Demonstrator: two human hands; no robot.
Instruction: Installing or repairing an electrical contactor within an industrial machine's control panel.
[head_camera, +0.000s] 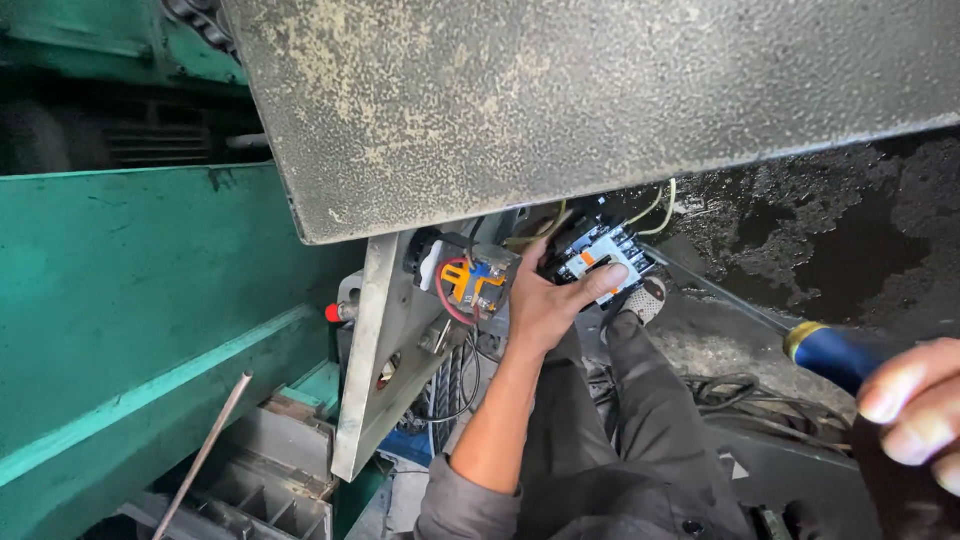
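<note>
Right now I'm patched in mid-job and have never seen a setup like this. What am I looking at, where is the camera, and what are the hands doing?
There is one picture, from a camera worn on the person's head, looking down past their knees. The left hand reaches under a grey metal cover and grips a black-and-white electrical switching block with an orange tab, wires running from it. Beside it sits a second block with orange parts and a red wire. The right hand, close to the camera and blurred, holds a tool with a blue handle; its tip is out of sight. To the left is a green machine body with a thin metal rod leaning on it. Black cables lie on the dirty floor.
</note>
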